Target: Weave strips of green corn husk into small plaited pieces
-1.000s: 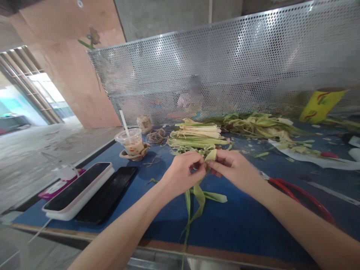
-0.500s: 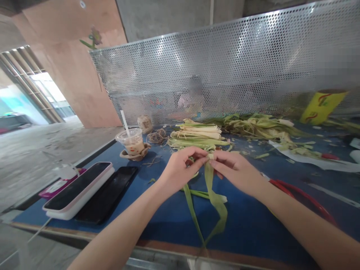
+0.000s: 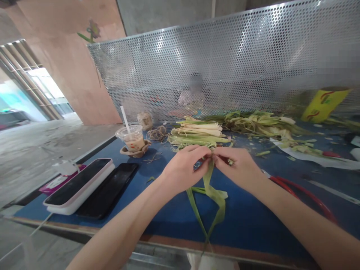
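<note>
At the near edge of the blue surface (image 3: 242, 228), the green leaf strip (image 3: 216, 193) trails over the border. Its long axis runs away from the wearer, bowing rightward midway; the upper end points towards the far side and the lower end towards the wearer. A narrower strip (image 3: 194, 208) crosses it close to that edge.

The left hand (image 3: 185, 165) and right hand (image 3: 237, 163) meet at the strip's upper end, above the surface; the fingers of both are clamped on it, tips almost touching.

On the left lie a black phone (image 3: 108, 193), a pink-rimmed white device (image 3: 81, 183) and a purple packet (image 3: 50, 187), its print illegible. Red handles (image 3: 302, 195) lie beside the right forearm.

Beyond the hands: a lidded cup (image 3: 132, 138) with a straw, a coil of twine (image 3: 156, 134), and stacked stalks (image 3: 199, 131) lying crosswise. Farther right are heaped leaves (image 3: 258, 123) and a yellow container (image 3: 324, 105); its red and dark markings cannot be read. A perforated metal screen (image 3: 213, 63) stands behind.
</note>
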A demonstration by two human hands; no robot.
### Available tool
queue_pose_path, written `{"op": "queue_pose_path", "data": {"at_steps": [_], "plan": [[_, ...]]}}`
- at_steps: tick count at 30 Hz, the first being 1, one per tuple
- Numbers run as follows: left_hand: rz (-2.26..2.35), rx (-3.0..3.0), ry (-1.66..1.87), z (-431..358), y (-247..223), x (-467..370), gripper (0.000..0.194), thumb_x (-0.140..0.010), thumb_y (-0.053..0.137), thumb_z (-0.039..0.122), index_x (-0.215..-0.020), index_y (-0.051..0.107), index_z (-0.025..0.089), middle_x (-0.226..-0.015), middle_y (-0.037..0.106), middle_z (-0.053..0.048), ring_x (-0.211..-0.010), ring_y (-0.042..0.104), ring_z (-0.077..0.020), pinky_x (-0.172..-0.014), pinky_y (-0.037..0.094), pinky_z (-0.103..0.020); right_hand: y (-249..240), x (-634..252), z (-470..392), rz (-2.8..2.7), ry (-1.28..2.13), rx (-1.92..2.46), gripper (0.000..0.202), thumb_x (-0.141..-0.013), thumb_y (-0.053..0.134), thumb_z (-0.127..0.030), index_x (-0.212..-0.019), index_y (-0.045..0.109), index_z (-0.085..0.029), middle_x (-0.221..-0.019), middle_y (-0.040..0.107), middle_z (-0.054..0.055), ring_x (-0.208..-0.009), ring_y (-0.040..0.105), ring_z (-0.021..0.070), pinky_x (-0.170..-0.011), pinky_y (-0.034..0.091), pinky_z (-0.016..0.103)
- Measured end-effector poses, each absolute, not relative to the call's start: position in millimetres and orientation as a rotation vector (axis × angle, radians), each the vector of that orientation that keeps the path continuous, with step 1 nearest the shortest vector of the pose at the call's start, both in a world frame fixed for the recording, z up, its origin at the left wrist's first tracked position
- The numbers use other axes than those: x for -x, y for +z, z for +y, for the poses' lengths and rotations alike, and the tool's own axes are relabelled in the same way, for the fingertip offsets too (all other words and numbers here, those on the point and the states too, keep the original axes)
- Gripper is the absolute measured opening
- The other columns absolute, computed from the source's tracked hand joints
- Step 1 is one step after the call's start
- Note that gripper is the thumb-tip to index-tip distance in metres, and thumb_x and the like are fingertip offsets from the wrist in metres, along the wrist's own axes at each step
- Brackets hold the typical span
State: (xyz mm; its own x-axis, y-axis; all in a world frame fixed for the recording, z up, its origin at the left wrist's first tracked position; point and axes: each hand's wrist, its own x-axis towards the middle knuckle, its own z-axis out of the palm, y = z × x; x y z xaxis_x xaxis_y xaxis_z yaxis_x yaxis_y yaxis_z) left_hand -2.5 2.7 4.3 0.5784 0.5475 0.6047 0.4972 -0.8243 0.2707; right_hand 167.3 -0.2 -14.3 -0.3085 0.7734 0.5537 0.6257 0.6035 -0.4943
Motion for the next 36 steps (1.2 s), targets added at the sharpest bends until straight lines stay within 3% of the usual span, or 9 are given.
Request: {"op": "queue_pose_path", "data": {"at_steps": [7, 16, 22, 28, 36], "plan": [[0.771, -2.746, 1.177, 4.8, 1.8, 2.7, 0.016, -0.083, 0.043, 0.010, -0.086, 0.057, 0.016, -0.084, 0.063, -0.005, -0.082, 0.058, -0.0135, -0.072, 0.047, -0.023, -11.0, -161.3, -4.7, -1.911, 0.313, 1.122, 0.019, -0.073, 0.040, -0.020, -0.055, 0.042, -0.019, -0.051, 0.040, -0.002, -0.051, 0.037, 0.0112, -0.048, 0.029, 0.024], [0.694, -2.764, 1.231, 2.2, -0.5, 3.5, 0.017, -0.083, 0.042, 0.009, -0.089, 0.056, 0.017, -0.089, 0.064, -0.006, -0.083, 0.058, -0.0137, -0.073, 0.048, -0.025, -5.2, -156.9, -9.5, -1.817, 0.491, 1.095, 0.024, -0.071, 0.039, -0.017, -0.047, 0.037, -0.020, -0.044, 0.036, -0.004, -0.045, 0.036, 0.0094, -0.045, 0.027, 0.023], [0.719, -2.696, 1.358, 0.3, -1.6, 0.9, 0.016, -0.085, 0.042, 0.010, -0.088, 0.056, 0.017, -0.087, 0.062, -0.005, -0.083, 0.057, -0.0124, -0.073, 0.047, -0.023, -7.3, -159.7, -7.5, -1.737, 0.738, 1.055, 0.025, -0.082, 0.039, -0.025, -0.058, 0.047, -0.020, -0.044, 0.041, -0.005, -0.041, 0.042, 0.0093, -0.045, 0.033, 0.023], [0.857, -2.360, 1.341, -0.1, -3.7, -1.3, 0.007, -0.084, 0.048, 0.018, -0.082, 0.055, 0.018, -0.080, 0.058, -0.002, -0.070, 0.055, -0.0089, -0.055, 0.045, -0.016, -4.7, -162.6, -8.8, -1.766, 0.734, 1.029, 0.023, -0.084, 0.042, -0.026, -0.065, 0.051, -0.020, -0.048, 0.046, -0.005, -0.043, 0.046, 0.0087, -0.046, 0.036, 0.022], [0.765, -2.143, 1.309, -1.5, -4.4, -0.5, 0.009, -0.079, 0.056, 0.023, -0.087, 0.055, 0.019, -0.083, 0.060, -0.002, -0.074, 0.057, -0.0110, -0.061, 0.047, -0.021, -7.6, -164.8, -3.5, -1.648, 0.950, 0.975, 0.027, -0.086, 0.043, -0.037, -0.065, 0.048, -0.020, -0.052, 0.050, -0.004, -0.045, 0.050, 0.0091, -0.048, 0.042, 0.022]]}}
